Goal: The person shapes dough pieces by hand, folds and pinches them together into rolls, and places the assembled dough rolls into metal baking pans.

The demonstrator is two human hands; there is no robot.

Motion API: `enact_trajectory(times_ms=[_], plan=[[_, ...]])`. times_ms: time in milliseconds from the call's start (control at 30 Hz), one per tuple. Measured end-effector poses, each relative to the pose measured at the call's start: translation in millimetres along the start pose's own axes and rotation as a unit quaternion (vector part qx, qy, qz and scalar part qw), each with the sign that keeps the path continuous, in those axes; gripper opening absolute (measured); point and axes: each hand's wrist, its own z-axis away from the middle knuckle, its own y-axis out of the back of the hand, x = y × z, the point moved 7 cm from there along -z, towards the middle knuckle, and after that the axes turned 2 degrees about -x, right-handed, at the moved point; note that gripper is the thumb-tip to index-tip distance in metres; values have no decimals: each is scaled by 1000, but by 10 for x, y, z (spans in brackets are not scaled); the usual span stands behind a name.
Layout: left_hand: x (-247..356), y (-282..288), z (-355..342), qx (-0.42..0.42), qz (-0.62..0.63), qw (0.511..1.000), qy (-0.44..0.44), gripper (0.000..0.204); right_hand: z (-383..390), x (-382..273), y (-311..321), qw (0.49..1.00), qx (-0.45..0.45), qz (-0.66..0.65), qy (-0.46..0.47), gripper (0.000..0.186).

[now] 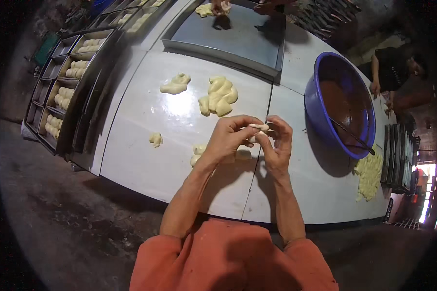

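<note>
Over the white tabletop my left hand [231, 138] and my right hand [277, 145] meet, both with bent fingers. Between their fingertips they pinch a small piece of pale dough [259, 128]. More dough pieces [197, 151] lie on the table beneath and beside my left wrist, partly covered by it. A larger heap of dough lumps [219, 95] rests just beyond my left hand. Farther left is a long dough scrap [176, 84], and nearer me a small dough bit [155, 139].
A blue basin [314, 104] of brown filling, with a spoon-like handle in it, stands right. Behind is a large metal tray [218, 48], with another person's hand [222, 8] at its far edge. Left, baking pans [58, 72] hold dough rolls. A dough sheet [369, 174] lies far right.
</note>
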Motion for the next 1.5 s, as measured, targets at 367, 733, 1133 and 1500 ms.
enact_trajectory(times_ms=[367,733,1133,1500], plan=[[-160,-33,179,49,-85,994,-43,33,161,250,102,990,0,55,-131,23],[-190,317,494,39,-441,894,-67,84,338,644,-68,946,-185,43,-264,27],[-427,293,451,-16,-618,777,-117,48,301,397,-332,911,-357,201,-52,20],[2,564,738,11,-645,753,-131,111,267,407,-242,895,-348,275,59,82]])
